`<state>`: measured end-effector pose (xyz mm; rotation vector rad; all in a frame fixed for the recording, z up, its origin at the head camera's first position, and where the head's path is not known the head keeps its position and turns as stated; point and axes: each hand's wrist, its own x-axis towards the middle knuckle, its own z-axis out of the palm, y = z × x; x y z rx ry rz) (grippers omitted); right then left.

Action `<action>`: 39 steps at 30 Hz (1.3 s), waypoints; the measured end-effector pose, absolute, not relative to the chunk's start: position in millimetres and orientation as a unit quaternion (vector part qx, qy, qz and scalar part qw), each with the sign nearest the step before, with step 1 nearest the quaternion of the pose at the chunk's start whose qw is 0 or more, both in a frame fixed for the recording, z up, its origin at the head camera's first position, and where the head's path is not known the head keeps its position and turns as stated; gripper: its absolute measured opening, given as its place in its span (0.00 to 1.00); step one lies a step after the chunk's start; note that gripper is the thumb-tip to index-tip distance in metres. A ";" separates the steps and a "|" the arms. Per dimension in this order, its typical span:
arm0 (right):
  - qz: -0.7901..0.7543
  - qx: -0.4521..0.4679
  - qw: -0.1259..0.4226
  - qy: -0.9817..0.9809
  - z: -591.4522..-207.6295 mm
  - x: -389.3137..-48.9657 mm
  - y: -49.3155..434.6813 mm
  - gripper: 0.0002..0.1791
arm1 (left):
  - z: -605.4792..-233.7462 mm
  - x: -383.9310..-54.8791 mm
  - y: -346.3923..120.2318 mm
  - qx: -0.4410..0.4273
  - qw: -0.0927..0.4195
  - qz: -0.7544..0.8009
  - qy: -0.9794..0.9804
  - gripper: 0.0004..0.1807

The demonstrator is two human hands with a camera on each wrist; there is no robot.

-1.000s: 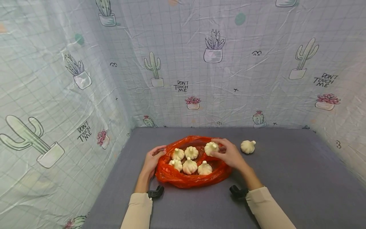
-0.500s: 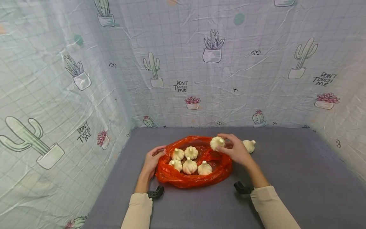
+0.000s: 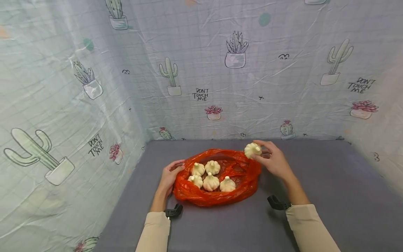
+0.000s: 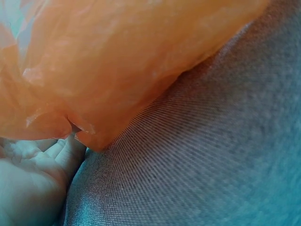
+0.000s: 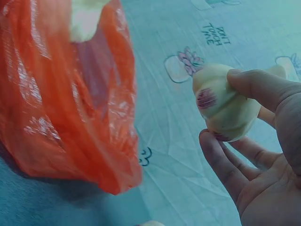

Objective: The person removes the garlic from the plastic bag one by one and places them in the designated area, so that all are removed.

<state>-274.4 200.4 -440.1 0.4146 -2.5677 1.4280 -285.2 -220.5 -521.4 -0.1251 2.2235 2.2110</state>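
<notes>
In the head view my right hand [image 3: 274, 159] holds a white garlic bulb [image 3: 253, 150] between thumb and fingertips, raised at the right rim of a red plastic bag [image 3: 214, 199]. The right wrist view shows purple streaks on this bulb, with the thumb on top and fingers below. My left hand [image 3: 168, 176] grips the left edge of the bag; in the left wrist view its fingertips are hidden behind the orange-looking plastic. Several garlic bulbs lie inside the wide-mouthed bag, among them one bulb [image 3: 211, 182] at the front middle.
A grey cloth-covered table [image 3: 217, 227] lies under everything. Behind it hangs a pale curtain [image 3: 189, 52] printed with cacti, which also runs along both sides. A pale rounded thing [image 5: 151, 223] just shows at the bottom edge of the right wrist view.
My right hand has lifted the garlic bulb out of the bag's right part and carried it up and right. It now covers the loose bulb on the table. The left hand stays at the bag.
</notes>
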 end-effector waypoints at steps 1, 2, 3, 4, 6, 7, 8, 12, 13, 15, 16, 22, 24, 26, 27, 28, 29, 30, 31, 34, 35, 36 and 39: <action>0.478 0.136 0.089 -0.863 -438.7 -274.0 203.2 0.34 | -521.8 -285.9 -219.5 -0.040 0.002 0.706 0.708 0.20; 0.478 0.135 0.093 -0.863 -437.9 -273.8 205.8 0.33 | -522.0 -285.4 -218.7 -0.039 0.000 0.705 0.708 0.20; 0.478 0.135 0.095 -0.863 -436.9 -273.4 208.2 0.33 | -522.1 -285.2 -218.2 -0.040 0.000 0.704 0.709 0.20; 0.480 0.135 0.096 -0.861 -436.1 -273.1 210.5 0.33 | -522.4 -285.2 -218.0 -0.040 0.000 0.703 0.710 0.19; 0.484 0.133 0.095 -0.859 -434.4 -272.0 215.5 0.33 | -522.4 -284.8 -217.8 -0.039 -0.002 0.703 0.710 0.19; 0.484 0.133 0.094 -0.860 -433.6 -271.4 218.2 0.34 | -522.4 -284.8 -217.9 -0.039 -0.003 0.702 0.711 0.19; 0.484 0.132 0.095 -0.859 -432.6 -270.6 220.6 0.34 | -522.4 -284.8 -218.2 -0.039 -0.004 0.702 0.711 0.18; 0.472 0.124 0.098 -0.867 -429.2 -267.5 231.5 0.34 | -522.5 -284.4 -219.0 -0.038 -0.006 0.699 0.714 0.19; 0.469 0.121 0.099 -0.869 -428.9 -267.0 234.4 0.35 | -522.5 -284.3 -219.2 -0.038 -0.006 0.700 0.713 0.19; 0.464 0.115 0.102 -0.873 -428.4 -266.0 239.8 0.35 | -522.5 -283.8 -219.5 -0.040 -0.007 0.702 0.711 0.19; 0.463 0.111 0.103 -0.873 -428.5 -265.5 242.5 0.35 | -522.5 -283.6 -219.5 -0.040 -0.007 0.703 0.710 0.19; 0.459 0.093 0.133 -0.874 -433.3 -264.5 260.4 0.34 | -521.5 -282.9 -218.6 -0.039 -0.005 0.701 0.712 0.19; 0.458 0.085 0.140 -0.874 -434.5 -263.6 266.1 0.34 | -521.6 -283.1 -218.6 -0.039 -0.005 0.701 0.712 0.19; 0.462 0.078 0.141 -0.872 -435.7 -263.0 271.8 0.34 | -522.0 -283.7 -218.8 -0.041 -0.003 0.702 0.711 0.19; 0.464 0.077 0.141 -0.871 -436.6 -262.9 274.7 0.34 | -522.5 -284.2 -219.1 -0.042 -0.001 0.703 0.710 0.19; 0.465 0.075 0.141 -0.871 -437.2 -262.7 277.5 0.34 | -522.8 -284.6 -219.5 -0.043 0.000 0.703 0.709 0.19; 0.464 0.071 0.142 -0.871 -437.9 -262.6 280.3 0.34 | -522.5 -285.0 -219.7 -0.044 0.002 0.704 0.708 0.19; 0.462 0.068 0.143 -0.873 -438.7 -262.4 282.8 0.35 | -522.0 -285.3 -220.0 -0.045 0.004 0.705 0.708 0.19; 0.459 0.064 0.143 -0.874 -439.6 -262.4 285.3 0.35 | -522.2 -285.6 -220.1 -0.046 0.005 0.707 0.706 0.19; 0.449 0.052 0.143 -0.881 -442.2 -262.0 291.6 0.36 | -522.5 -286.4 -220.8 -0.047 0.007 0.710 0.703 0.19; 0.446 0.047 0.142 -0.882 -443.2 -262.0 293.4 0.37 | -521.7 -286.1 -220.7 -0.047 0.008 0.710 0.702 0.19; 0.444 0.044 0.140 -0.884 -444.3 -261.8 295.0 0.37 | -521.8 -286.1 -220.6 -0.047 0.007 0.711 0.702 0.20; 0.448 0.033 0.135 -0.883 -448.2 -261.9 299.6 0.38 | -522.0 -286.2 -219.9 -0.048 0.006 0.709 0.704 0.20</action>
